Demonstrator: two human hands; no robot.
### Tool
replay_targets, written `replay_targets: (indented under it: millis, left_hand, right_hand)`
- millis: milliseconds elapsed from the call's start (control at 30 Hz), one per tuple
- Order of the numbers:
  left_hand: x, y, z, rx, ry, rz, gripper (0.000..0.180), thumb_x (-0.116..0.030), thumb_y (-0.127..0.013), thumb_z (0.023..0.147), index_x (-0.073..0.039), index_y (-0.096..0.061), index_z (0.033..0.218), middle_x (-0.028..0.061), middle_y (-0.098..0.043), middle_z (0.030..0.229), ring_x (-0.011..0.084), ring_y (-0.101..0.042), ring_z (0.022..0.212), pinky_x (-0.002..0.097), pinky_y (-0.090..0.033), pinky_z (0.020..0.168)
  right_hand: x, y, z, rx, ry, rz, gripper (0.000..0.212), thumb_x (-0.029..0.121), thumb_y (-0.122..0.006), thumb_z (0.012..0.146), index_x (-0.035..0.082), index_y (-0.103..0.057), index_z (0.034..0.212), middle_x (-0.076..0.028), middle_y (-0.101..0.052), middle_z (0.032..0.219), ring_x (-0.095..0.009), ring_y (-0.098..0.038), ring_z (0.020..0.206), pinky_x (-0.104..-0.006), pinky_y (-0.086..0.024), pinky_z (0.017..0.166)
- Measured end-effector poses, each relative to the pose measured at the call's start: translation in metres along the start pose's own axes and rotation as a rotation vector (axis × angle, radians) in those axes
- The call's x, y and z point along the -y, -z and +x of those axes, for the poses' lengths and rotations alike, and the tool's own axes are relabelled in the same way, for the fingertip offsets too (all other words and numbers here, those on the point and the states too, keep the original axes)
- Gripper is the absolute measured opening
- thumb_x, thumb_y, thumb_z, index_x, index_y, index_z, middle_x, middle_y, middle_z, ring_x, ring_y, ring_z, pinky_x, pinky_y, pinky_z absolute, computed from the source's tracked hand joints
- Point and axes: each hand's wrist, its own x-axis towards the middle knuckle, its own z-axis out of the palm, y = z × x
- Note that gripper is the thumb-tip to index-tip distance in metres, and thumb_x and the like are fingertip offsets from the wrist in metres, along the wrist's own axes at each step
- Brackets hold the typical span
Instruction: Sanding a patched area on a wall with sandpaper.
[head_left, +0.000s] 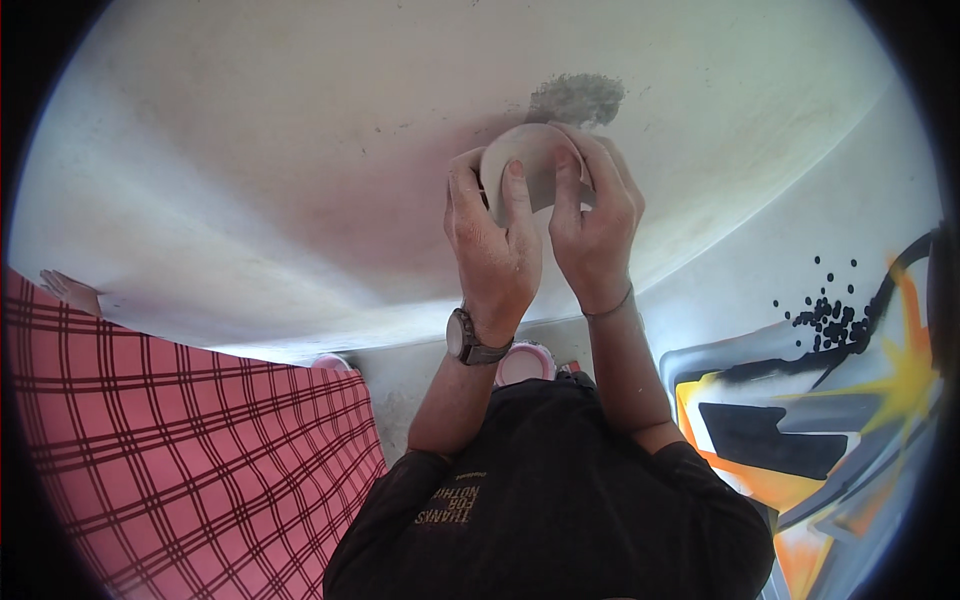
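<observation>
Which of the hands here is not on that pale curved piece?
The hand at the far left, just above the pink plaid surface. The camera wearer's left grip and right grip both hold the pale curved piece.

Grey floor (400, 385) shows below you. On it stands a round bucket with a pink rim (548, 361), partly hidden from your view. Farther to your left, something pink and rounded (331, 362) shows by the floor's edge.
</observation>
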Motion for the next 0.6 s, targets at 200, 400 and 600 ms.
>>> replay_targets:
  millis: [200, 400, 600]
  left_hand:
    - [-0.005, -0.002, -0.001, -0.005, -0.091, 0.187, 0.024, -0.003, -0.054, 0.092, 0.009, -0.06, 0.112, 0.0179, -0.06, 0.1, 0.0275, -0.06, 0.092, 0.0359, -0.047, 0.082]
    - [-0.011, 0.002, -0.007, 0.062, -0.171, -0.08, 0.04, -0.014, -0.054, 0.092, 0.011, -0.057, 0.124, 0.018, -0.057, 0.111, 0.0281, -0.056, 0.102, 0.0361, -0.045, 0.087]
    - [0.004, 0.006, -0.018, 0.067, -0.017, -0.178, 0.062, -0.037, -0.026, 0.101, 0.013, -0.057, 0.122, 0.0218, -0.054, 0.125, 0.0288, -0.05, 0.114, 0.0388, -0.038, 0.098]
  right_hand:
    - [0.004, -0.003, 0.002, -0.187, -0.062, 0.002, 0.019, -0.005, -0.061, 0.085, 0.0, -0.064, 0.103, -0.013, -0.063, 0.09, -0.02, -0.064, 0.08, -0.0291, -0.052, 0.068]
    - [-0.001, -0.01, 0.003, -0.073, -0.012, 0.266, 0.022, -0.002, -0.062, 0.085, 0.0, -0.062, 0.108, -0.014, -0.06, 0.104, -0.022, -0.062, 0.094, -0.029, -0.052, 0.074]
    - [0.018, -0.006, -0.004, 0.027, -0.185, 0.492, 0.029, -0.004, -0.061, 0.083, -0.001, -0.061, 0.112, -0.016, -0.057, 0.114, -0.026, -0.059, 0.104, -0.0314, -0.052, 0.081]
